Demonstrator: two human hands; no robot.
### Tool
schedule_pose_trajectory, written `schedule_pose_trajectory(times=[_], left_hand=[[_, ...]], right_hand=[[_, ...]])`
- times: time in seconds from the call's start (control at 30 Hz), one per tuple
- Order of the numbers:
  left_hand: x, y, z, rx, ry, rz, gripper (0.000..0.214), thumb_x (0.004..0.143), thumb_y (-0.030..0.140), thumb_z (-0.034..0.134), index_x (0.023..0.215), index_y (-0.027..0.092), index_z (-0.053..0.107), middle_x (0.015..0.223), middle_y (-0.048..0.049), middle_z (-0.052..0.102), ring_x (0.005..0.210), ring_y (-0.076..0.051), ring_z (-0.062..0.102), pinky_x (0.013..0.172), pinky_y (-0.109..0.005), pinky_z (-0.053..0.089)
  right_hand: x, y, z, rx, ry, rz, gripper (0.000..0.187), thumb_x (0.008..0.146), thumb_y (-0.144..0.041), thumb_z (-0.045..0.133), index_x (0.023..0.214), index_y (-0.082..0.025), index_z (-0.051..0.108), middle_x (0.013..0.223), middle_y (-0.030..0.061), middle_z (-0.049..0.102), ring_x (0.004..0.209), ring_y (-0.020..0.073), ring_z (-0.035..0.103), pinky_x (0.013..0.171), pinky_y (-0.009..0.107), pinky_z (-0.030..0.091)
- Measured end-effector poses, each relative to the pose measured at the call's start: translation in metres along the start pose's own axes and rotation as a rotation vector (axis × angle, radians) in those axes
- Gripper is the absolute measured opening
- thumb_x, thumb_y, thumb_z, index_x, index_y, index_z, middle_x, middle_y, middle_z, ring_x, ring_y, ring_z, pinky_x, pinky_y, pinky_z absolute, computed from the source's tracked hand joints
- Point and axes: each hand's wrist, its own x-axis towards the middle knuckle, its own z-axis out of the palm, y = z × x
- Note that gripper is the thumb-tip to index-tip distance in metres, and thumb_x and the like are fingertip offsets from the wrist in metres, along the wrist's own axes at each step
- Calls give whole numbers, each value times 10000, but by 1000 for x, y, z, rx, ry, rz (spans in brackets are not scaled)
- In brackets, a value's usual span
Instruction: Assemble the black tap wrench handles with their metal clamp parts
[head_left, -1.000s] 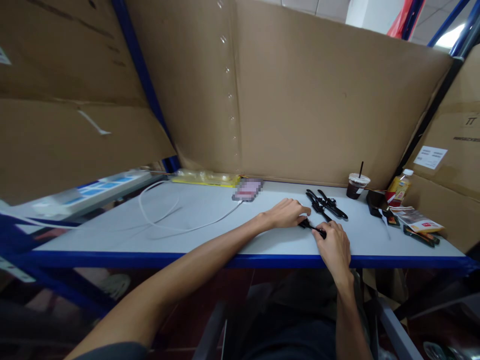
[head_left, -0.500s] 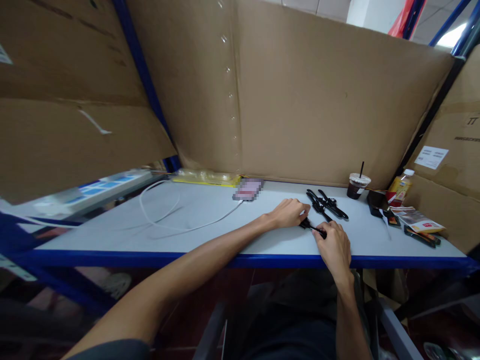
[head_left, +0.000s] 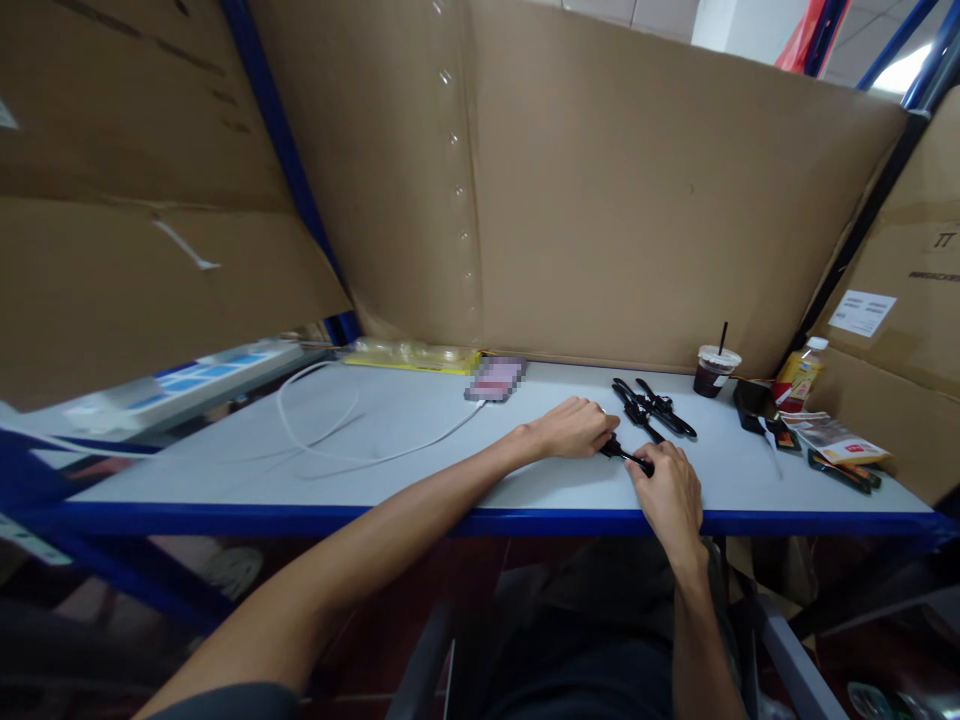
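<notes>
Near the table's front edge, a slim black piece with a thicker left end lies between my two hands; its exact kind I cannot make out. My left hand has its fingers curled at the left end, partly hiding it. The thumb and fingers of my right hand pinch the right end. Just behind them rest several long black pieces with small clip-like parts, crossing one another. One of these reaches down close to my right fingers.
At the back stand a lidded cup with a straw and, farther right, a yellow bottle. A black tray and a packet lie nearby. A phone trails a white cable leftward. Cardboard walls the table.
My left hand has turned slightly and its fingers have lowered around the left end of the black piece. The right hand stays in place, still pinching the other end.
</notes>
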Motion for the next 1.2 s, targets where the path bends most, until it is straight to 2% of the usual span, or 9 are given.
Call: schedule_pose_trajectory(times=[0.17, 0.33, 0.47, 0.57, 0.63, 0.83, 0.97, 1.13, 1.2], left_hand=[[0, 3, -3, -29, 5, 19, 205, 956, 227, 477, 963, 179, 677, 782, -99, 716, 576, -184, 563, 584, -329, 269], [-2, 1, -8, -81, 3, 56, 178, 889, 158, 507, 896, 199, 679, 783, -57, 711, 602, -172, 566, 570, -319, 264], [-3, -3, -8, -113, 51, 109, 291, 788, 54, 497, 935, 208, 694, 986, -60, 726, 849, -190, 642, 594, -300, 311], [-1, -7, -2, -132, 88, 161, 391, 765, 5, 478, 998, 219, 708, 1143, -55, 710, 1044, -197, 626, 646, -282, 366], [0, -9, 2, -155, 82, 168, 386, 796, 7, 481, 1008, 227, 715, 1126, -42, 718, 1037, -190, 624, 681, -281, 396], [3, -10, 7, -135, 86, 149, 182, 924, 134, 534, 935, 201, 702, 995, -52, 702, 988, -199, 636, 703, -286, 416], [5, -6, 12, -121, 98, 105, 172, 956, 163, 508, 920, 181, 675, 975, -74, 686, 926, -196, 644, 691, -282, 419], [8, -3, 22, -120, 127, 46, 228, 958, 178, 489, 1124, 193, 645, 981, -77, 691, 835, -193, 643, 656, -290, 402], [9, -3, 21, -120, 119, 57, 206, 957, 165, 470, 1040, 199, 656, 940, -67, 684, 813, -186, 631, 648, -291, 386]], right_hand=[[1, 2, 2, 4, 5, -6, 100, 960, -293, 638, 971, -239, 722, 1027, 52, 679, 1027, 228, 600, 814, 319, 399], [1, 3, 4, 9, 2, -4, 111, 966, -299, 628, 968, -240, 722, 1030, 50, 675, 1025, 226, 601, 801, 321, 394], [0, 2, 3, 8, 7, -10, 103, 961, -289, 634, 976, -240, 723, 1024, 48, 675, 1025, 227, 602, 808, 320, 399], [0, 1, 2, 7, 14, -14, 102, 964, -290, 631, 974, -241, 721, 1031, 50, 678, 1031, 226, 603, 815, 317, 402], [0, 1, 2, 1, 14, -15, 108, 968, -297, 627, 967, -241, 720, 1030, 51, 678, 1030, 227, 603, 813, 319, 402], [0, 0, 2, -5, 11, -5, 107, 962, -300, 637, 970, -236, 722, 1044, 52, 678, 1036, 233, 606, 804, 326, 400], [0, 0, 1, 1, 9, -6, 103, 962, -293, 637, 969, -238, 724, 1036, 51, 678, 1040, 235, 608, 815, 328, 402], [0, 1, 2, 10, 13, -9, 110, 963, -296, 631, 975, -236, 722, 1037, 54, 678, 1038, 234, 609, 820, 327, 408], [0, 1, 2, 5, 13, -11, 110, 964, -298, 628, 966, -235, 719, 1033, 55, 677, 1038, 235, 610, 813, 328, 408]])
